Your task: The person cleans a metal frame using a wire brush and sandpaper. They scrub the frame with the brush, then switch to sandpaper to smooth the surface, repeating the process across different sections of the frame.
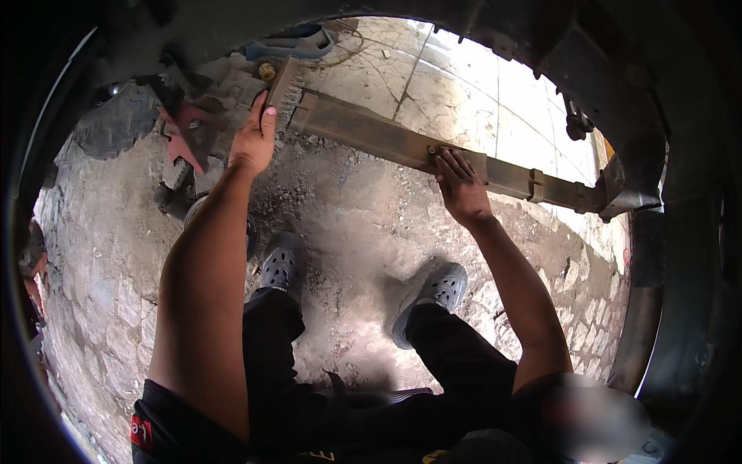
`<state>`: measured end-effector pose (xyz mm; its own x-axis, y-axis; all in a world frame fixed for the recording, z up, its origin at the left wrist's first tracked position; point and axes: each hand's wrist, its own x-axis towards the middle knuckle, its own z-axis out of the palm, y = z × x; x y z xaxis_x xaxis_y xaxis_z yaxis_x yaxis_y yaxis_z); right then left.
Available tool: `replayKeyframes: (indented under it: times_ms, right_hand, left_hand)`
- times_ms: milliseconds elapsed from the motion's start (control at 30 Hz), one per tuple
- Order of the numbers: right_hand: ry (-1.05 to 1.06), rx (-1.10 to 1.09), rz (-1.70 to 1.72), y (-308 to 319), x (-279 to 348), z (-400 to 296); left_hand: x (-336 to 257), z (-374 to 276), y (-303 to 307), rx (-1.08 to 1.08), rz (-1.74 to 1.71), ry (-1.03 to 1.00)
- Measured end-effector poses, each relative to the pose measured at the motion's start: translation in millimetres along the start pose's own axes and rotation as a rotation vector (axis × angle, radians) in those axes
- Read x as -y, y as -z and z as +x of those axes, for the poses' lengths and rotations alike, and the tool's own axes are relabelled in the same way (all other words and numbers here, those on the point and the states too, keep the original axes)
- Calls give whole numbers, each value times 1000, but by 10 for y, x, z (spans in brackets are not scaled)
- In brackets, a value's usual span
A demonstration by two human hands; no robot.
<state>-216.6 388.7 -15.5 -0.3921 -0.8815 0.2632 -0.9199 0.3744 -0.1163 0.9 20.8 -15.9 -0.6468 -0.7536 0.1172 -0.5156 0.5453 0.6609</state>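
Note:
My left hand (254,139) holds a wooden-backed brush (287,84), its grey bristles facing right, close to the left end of a long rusty metal leaf spring or bar (371,134). The lower part of the brush is partly hidden by my fingers. My right hand (465,185) rests palm down on the bar, with darkened fingertips on a plate (478,162) beside a small bolt head. Further right, a metal clip (535,185) wraps the bar, whose right end meets a dark bracket (623,191).
Dark vehicle parts (614,75) surround the view above and at the right. A red metal piece (188,130) and a blue object (295,43) lie at the upper left. Loose gravel (284,180) covers ground near my shoes (281,264). A person's arm shows at the far left edge.

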Motion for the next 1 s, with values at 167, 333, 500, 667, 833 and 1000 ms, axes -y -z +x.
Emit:
replayKeyframes:
  times_ms: [167, 333, 500, 667, 833, 1000]
  right_hand:
    - [-130, 100, -185, 255, 21, 45]
    - [-297, 98, -286, 196, 65, 114]
    - [-165, 48, -249, -45, 165, 62]
    - [-255, 68, -273, 83, -317, -96]
    - [-379, 78, -308, -36, -192, -26]
    - [-158, 64, -212, -28, -253, -60]
  left_hand:
    - [9, -15, 25, 23, -21, 6]
    - [13, 15, -2, 4, -34, -9]
    - [-7, -19, 18, 9, -14, 1]
    - [-13, 10, -6, 21, -9, 5]
    - [16, 3, -5, 31, -27, 26]
    - [-9, -5, 7, -5, -13, 8]
